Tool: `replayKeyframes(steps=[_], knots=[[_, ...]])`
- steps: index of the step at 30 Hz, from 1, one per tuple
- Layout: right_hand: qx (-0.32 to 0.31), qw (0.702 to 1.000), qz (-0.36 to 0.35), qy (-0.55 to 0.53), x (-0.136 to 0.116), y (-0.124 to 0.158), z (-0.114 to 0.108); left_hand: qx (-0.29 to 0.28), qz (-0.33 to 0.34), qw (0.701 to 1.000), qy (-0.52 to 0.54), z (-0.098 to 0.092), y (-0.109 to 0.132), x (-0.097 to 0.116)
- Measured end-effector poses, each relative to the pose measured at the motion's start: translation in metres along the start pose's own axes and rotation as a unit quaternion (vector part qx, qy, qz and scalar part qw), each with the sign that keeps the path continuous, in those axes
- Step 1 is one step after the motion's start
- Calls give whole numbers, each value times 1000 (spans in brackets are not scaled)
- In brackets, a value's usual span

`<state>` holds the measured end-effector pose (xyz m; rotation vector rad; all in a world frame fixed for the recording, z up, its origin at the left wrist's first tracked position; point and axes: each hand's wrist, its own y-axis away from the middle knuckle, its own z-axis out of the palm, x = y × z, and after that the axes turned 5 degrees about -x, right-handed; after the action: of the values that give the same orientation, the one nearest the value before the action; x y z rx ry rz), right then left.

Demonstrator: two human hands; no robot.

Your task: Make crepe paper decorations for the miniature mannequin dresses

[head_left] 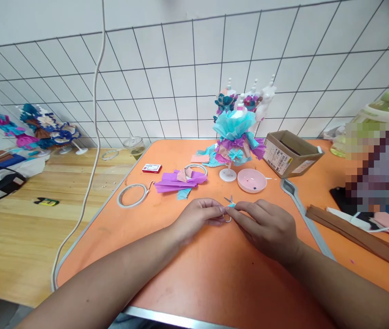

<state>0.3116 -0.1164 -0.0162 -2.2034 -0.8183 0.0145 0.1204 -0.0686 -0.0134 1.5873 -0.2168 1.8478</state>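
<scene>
Both hands meet at the middle of the orange surface (215,283). At the left, a tape ring (133,195) and purple paper sheets (177,179) lie well apart from them. Our left hand (199,215) and right hand (266,227) pinch a small blue paper piece (231,205), fingertips together, beside small scissors (227,199). We judge that firm pinches, kept close to the crease, hold the piece steady.

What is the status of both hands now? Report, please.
Left hand and right hand meet, both pinching small blue paper piece. Small scissors close behind them. Pink bowl and purple paper farther back, apart from hands.
</scene>
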Motion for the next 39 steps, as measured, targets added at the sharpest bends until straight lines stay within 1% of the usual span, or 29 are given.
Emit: replayKeyframes(steps=[1, 3, 6, 7, 8, 9, 10, 11, 12, 13, 15, 16, 17, 19, 21, 22, 23, 24, 28, 30, 34, 37, 39], knots=[[-3, 1000, -5, 5, 1, 0, -1, -5, -10, 999, 43, -1, 0, 1], [-13, 1000, -10, 19, 2, 0, -2, -4, -16, 995, 94, -3, 1, 2], [-4, 1000, 13, 19, 3, 0, -4, 9, -7, 993, 119, -4, 3, 5], [8, 999, 36, -3, 2, 0, -4, 15, -2, 993, 114, -4, 3, 5], [21, 996, 73, -43, 2, 0, -4, 22, 5, 995, 101, -4, 4, 6], [25, 987, 124, -99, 2, 0, -4, 29, 15, 996, 83, -4, 4, 6], [20, 968, 184, -167, 2, -1, -3, 34, 28, 997, 60, -3, 4, 6], [1, 938, 249, -242, 1, -2, -2, 40, 43, 998, 37, -1, 4, 6], [-29, 897, 309, -315, 1, -3, -2, 45, 54, 997, 14, 0, 4, 5], [-65, 849, 359, -383, 0, -4, -1, 50, 62, 997, -7, 2, 4, 5], [-131, 755, 420, -486, -1, -8, 1, 53, 69, 996, -35, 4, 5, 5], [-153, 715, 440, -520, -2, -9, 2, 50, 69, 995, -45, 5, 5, 4], [-167, 682, 456, -547, -3, -11, 2, 45, 69, 995, -53, 6, 5, 4], [-174, 634, 483, -578, -3, -13, 3, 30, 71, 995, -63, 6, 5, 3], [-173, 608, 497, -594, -2, -14, 4, 10, 69, 995, -67, 6, 5, 2], [-173, 603, 497, -599, 0, -13, 4, 0, 67, 996, -66, 5, 5, 1], [-176, 606, 492, -600, 1, -13, 4, -9, 63, 996, -62, 5, 5, 1], [-178, 617, 482, -597, 3, -12, 5, -16, 59, 996, -58, 4, 5, 1], [-152, 699, 416, -561, 6, -8, 8, -31, 51, 995, -74, 3, 6, 0], [-140, 736, 393, -533, 7, -6, 10, -34, 53, 994, -89, 2, 6, 0], [-151, 806, 338, -462, 6, -4, 9, -46, 41, 993, -105, 1, 5, 1], [-169, 843, 295, -417, 7, -3, 7, -29, 30, 983, -180, 0, 4, 1], [-177, 860, 275, -392, 7, -3, 7, -7, 40, 969, -242, -1, 3, 1]])
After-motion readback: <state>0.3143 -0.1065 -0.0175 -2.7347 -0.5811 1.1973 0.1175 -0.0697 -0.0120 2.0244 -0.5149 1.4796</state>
